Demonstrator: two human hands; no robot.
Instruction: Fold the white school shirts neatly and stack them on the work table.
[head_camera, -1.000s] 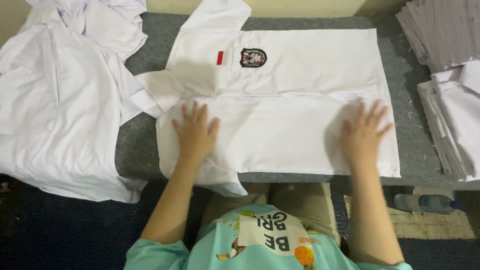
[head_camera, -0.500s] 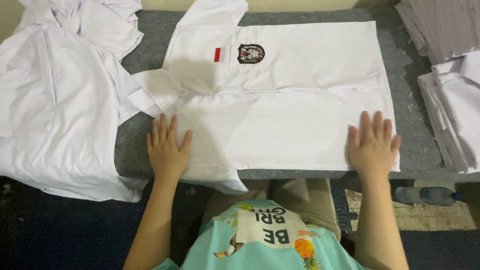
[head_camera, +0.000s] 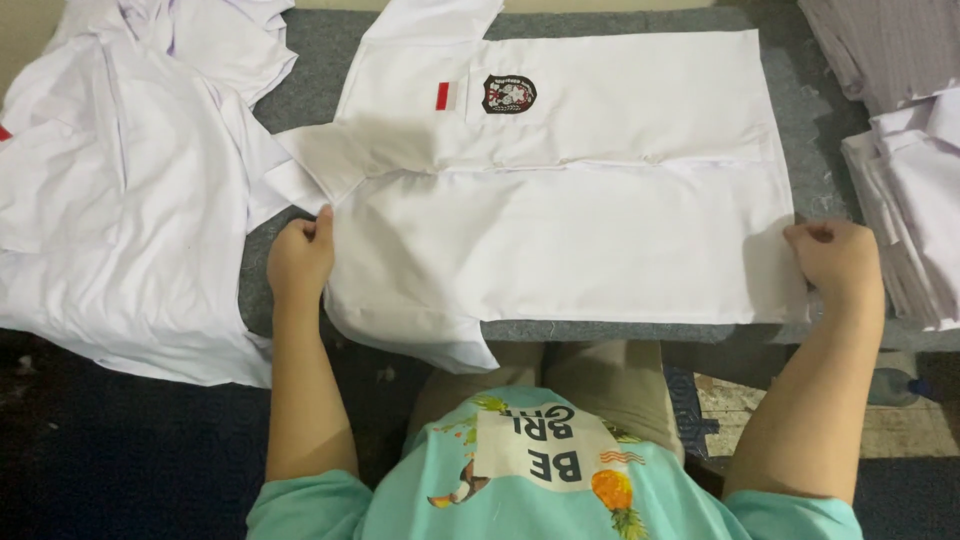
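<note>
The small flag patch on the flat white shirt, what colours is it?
The flag patch is red and white, seen in the head view.

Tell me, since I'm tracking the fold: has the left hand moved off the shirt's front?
Yes. The left hand slid outward from the shirt panel to its left edge, farther from the badge, and now curls on that edge.

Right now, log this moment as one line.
left hand: grips white shirt collar end | right hand: grips hem end | shirt flat on grey table
</note>
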